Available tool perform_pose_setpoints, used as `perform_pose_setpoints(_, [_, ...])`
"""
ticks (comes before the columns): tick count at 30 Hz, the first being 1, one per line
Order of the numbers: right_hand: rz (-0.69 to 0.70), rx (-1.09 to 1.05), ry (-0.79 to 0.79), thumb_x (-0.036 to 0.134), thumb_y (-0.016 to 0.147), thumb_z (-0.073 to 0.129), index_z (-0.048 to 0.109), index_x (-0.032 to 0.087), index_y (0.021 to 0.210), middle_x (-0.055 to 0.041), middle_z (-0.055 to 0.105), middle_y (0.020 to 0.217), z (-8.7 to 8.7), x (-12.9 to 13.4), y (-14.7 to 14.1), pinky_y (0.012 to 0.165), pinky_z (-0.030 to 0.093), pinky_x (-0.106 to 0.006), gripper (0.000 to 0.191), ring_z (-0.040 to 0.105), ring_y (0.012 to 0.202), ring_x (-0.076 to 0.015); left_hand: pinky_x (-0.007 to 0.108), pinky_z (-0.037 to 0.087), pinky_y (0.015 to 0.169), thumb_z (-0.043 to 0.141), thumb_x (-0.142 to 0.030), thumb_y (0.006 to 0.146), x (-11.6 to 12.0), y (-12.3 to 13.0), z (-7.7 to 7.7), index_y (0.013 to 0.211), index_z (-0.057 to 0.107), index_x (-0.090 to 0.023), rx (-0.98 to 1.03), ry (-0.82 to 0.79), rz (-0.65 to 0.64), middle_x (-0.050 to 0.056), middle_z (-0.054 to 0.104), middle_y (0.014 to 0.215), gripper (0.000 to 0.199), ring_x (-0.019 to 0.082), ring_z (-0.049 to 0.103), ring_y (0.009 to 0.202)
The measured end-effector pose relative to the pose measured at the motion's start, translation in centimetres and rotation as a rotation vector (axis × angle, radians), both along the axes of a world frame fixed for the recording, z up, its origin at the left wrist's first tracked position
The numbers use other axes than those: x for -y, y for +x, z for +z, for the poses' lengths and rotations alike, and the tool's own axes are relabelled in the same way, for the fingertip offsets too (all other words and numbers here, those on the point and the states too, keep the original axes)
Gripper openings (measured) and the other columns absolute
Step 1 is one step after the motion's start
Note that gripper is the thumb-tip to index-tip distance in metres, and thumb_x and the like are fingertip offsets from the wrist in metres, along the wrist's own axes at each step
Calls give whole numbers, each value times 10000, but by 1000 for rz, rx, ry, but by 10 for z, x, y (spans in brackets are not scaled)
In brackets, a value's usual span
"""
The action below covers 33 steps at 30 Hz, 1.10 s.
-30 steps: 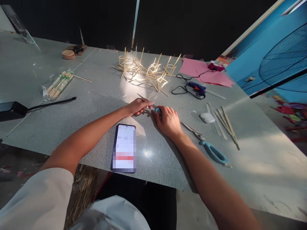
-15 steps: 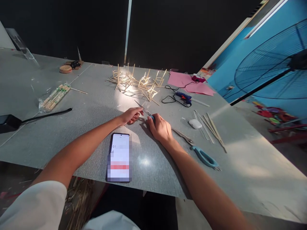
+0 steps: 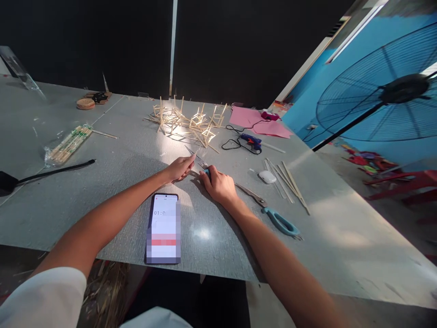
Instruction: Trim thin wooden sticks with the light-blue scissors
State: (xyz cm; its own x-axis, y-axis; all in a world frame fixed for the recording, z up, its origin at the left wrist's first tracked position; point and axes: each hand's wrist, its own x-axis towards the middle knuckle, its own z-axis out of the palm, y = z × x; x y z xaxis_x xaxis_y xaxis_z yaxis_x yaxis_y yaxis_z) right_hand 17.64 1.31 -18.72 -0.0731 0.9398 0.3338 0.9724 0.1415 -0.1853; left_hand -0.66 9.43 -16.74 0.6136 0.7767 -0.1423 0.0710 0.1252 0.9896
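Observation:
My right hand is closed around the blue handle of a tool with a slim metal blade; its exact kind is hard to see. The blade points away to the left, towards my left hand. My left fingers are pinched together right at the blade, and what lies between them is too small to make out. Beside my right wrist rests a pair of teal-handled scissors. Below my left hand a phone lies face up, its screen lit and partly blurred.
Thin-stick frames stand at the back of the grey table. To their right are pink paper, a blue glue gun, a white case and loose sticks. Packaged sticks lie left; a fan stands right.
The view has shifted slightly, so the table things sit a little further left. Both hands keep nearly the same pose around the blade.

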Motion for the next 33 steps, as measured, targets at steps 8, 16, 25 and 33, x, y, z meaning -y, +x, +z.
perform_pose_setpoints(8, [-144, 77, -78, 585, 1069, 248, 552, 186, 1134, -98, 728, 942, 2, 4, -11, 602, 347, -263, 506, 684, 732, -198, 212, 109, 354, 432, -628, 1001, -4, 2, -4, 641, 306, -225, -4, 15, 31, -66, 253, 484, 555, 56, 187, 351])
perform_pose_setpoints(16, [-192, 89, -114, 602, 1067, 240, 517, 170, 1169, -130, 745, 1021, 6, 4, -18, 651, 394, -276, 524, 719, 842, -229, 204, 127, 348, 459, -619, 991, -4, 5, 4, 636, 306, -226, -58, -7, 81, -75, 237, 448, 552, 60, 196, 331])
perform_pose_setpoints(25, [-133, -23, -96, 637, 1059, 198, 504, 187, 1179, -106, 756, 1028, 21, 1, -14, 709, 472, -307, 557, 731, 893, -257, 191, 123, 344, 584, -643, 919, -7, 7, 19, 647, 304, -219, -33, -42, 116, -88, 197, 469, 577, 58, 168, 358])
perform_pose_setpoints(33, [-113, -84, -93, 689, 1035, 199, 509, 207, 1185, -97, 758, 1054, 24, -3, -8, 740, 511, -341, 593, 725, 881, -249, 157, 102, 377, 519, -540, 980, -16, 1, 20, 754, 472, -190, 12, -114, 72, -77, 118, 599, 419, 60, 95, 446])
